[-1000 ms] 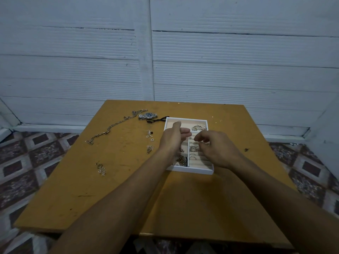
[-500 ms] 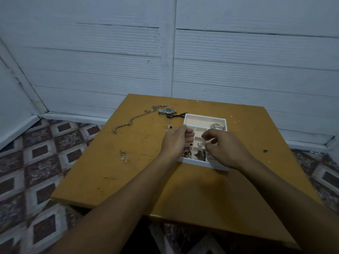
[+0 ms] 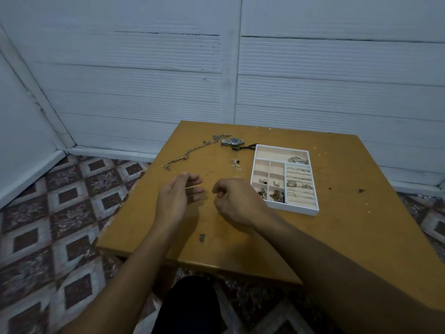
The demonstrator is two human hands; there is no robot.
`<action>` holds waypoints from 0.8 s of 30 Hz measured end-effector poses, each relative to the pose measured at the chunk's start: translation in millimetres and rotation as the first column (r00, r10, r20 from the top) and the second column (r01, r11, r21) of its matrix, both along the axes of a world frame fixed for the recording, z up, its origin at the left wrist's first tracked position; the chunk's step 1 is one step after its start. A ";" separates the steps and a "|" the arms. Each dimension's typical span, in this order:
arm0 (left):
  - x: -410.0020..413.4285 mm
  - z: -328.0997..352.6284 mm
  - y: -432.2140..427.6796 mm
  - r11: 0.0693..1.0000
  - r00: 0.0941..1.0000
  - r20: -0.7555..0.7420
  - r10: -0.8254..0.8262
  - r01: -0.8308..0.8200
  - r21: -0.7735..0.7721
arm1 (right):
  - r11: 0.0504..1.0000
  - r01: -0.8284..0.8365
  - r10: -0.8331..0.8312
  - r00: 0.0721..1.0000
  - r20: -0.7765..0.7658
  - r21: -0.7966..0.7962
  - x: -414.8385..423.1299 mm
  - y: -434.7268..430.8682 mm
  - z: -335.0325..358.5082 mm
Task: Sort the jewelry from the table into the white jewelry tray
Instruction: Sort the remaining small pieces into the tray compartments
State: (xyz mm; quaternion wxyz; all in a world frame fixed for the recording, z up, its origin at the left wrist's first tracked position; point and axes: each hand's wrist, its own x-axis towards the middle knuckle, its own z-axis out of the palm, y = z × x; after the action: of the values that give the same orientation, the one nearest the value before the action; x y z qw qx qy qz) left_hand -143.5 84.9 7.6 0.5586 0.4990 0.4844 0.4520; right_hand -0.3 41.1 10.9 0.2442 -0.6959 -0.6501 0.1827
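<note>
Left hand (image 3: 177, 201) hovers with fingers straight and spread, holding nothing. Right hand (image 3: 238, 203) is beside it, fingers curled toward the thumb; I can't tell if they pinch anything.

Loose jewelry:
- The chain (image 3: 192, 152) is at 12 o'clock from the left fingertips, long axis running 7 to 1.
- The earring bits (image 3: 235, 163) are at 1 o'clock from the right fingertips, with the watch (image 3: 232, 141) beyond.
- A small charm (image 3: 202, 237) is at 6, between the forearms.

I judge the earring bits come next, right hand nearer. White jewelry tray (image 3: 293, 208) sits at 2 o'clock, partly filled. Scuffed ochre table (image 3: 337, 237), patterned tile floor (image 3: 60, 213), white panelled wall (image 3: 144, 92).
</note>
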 end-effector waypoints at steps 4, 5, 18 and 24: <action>-27.2 -6.1 -0.7 0.996 0.996 0.016 0.087 -0.087 0.003 | 1.000 -0.013 0.013 1.000 -0.016 -0.010 -34.1 15.0 -11.0; -32.3 -7.6 -0.5 0.995 0.994 0.022 0.103 -0.103 -0.002 | 1.000 -0.003 0.003 1.000 -0.008 -0.006 -41.5 18.3 -14.9; -55.0 -15.3 -0.6 0.980 0.980 0.046 0.192 -0.189 -0.068 | 0.998 0.068 -0.065 0.981 0.184 -0.008 -79.0 43.8 -26.2; -57.2 -14.0 1.7 0.973 0.973 0.064 0.222 -0.216 -0.085 | 0.994 0.068 -0.046 0.970 0.239 -0.084 -82.4 41.2 -21.2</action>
State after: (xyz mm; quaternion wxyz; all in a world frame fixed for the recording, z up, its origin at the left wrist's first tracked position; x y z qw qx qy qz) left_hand -200.7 86.6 -6.4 0.5417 0.4034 0.5329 0.5097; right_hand -82.7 82.3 -10.3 0.1380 -0.7415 -0.6454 0.1208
